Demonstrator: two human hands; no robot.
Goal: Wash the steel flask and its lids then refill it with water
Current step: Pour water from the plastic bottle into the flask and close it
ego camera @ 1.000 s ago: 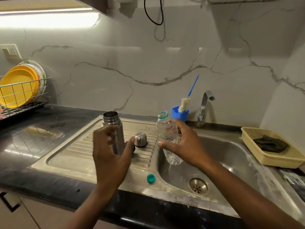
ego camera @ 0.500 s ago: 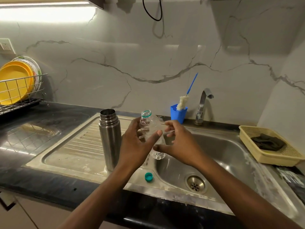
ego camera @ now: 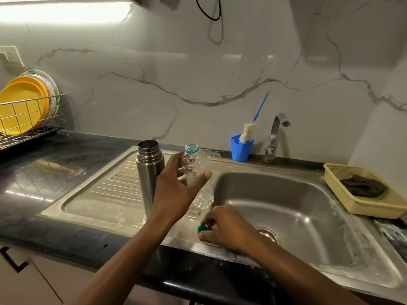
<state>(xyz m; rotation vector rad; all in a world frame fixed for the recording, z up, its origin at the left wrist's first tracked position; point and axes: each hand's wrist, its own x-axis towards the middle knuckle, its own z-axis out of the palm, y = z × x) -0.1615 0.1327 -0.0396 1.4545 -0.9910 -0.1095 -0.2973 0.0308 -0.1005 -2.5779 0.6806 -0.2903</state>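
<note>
So the steel flask (ego camera: pixel 149 170) is standing upright and lidless on the drainboard (ego camera: pixel 105 190), right behind the left hand (ego camera: pixel 176 190) and not held by either hand. The left hand's fingers and thumb are wrapped round a clear plastic bottle (ego camera: pixel 198 172), upright with no cap. The right hand (ego camera: pixel 226 227) is down on the sink's front rim, fingertips curled round a small teal cap (ego camera: pixel 201 228).
</note>
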